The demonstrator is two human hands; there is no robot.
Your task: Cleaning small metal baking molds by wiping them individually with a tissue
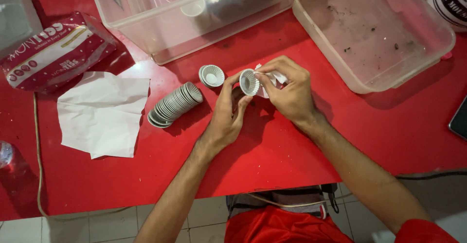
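Hands meet over the red surface (272, 150): the left hand (227, 116) grips a small fluted foil cup (249, 82) at its rim, mouth tilted toward the camera, held just above the surface. The right hand (288, 90) has its fingers (266, 77) clenched on a crumpled white tissue (275, 80), pressed right against the cup's edge. Just left lies a toppled stack of cups (176, 103), with two nested cups (211, 75) beside it. Further left, a white sheet of paper (103, 112) and a tissue packet (51, 51); two clear plastic tubs (374, 43) sit behind
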